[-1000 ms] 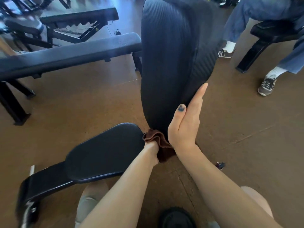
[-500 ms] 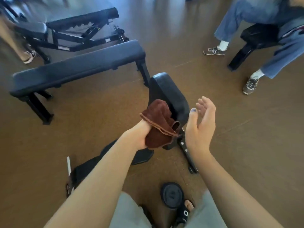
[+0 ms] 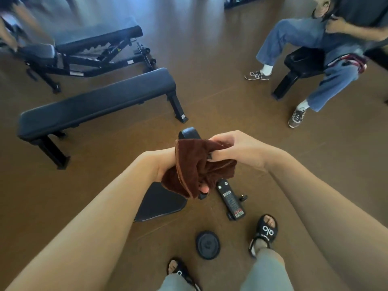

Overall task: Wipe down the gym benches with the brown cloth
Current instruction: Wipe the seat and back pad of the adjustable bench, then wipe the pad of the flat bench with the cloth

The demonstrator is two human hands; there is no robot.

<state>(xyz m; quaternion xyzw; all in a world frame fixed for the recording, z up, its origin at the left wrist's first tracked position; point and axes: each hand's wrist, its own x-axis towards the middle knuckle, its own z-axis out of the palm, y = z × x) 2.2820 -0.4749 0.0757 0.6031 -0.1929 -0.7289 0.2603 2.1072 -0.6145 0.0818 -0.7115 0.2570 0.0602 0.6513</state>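
Brown gym floor (image 3: 210, 59), glossy w/ window glare toward the far edge. Flat bench (image 3: 96, 106) ahead-left, adjustable bench (image 3: 88, 45) behind it near the far-left corner. Seated person in jeans (image 3: 310, 38) on a black seat, far right. Weight plate (image 3: 207, 245) on the floor btwn my sandals (image 3: 265, 229), which show white lettering, maybe "alo". Sticker on the bench's frame foot (image 3: 231, 201), too small to read. Brown cloth (image 3: 195, 166) bunched in mid-air over the folding bench's seat pad (image 3: 161, 202). My left hand (image 3: 165, 162) grips it; right hand (image 3: 237, 148) pinches its upper edge.
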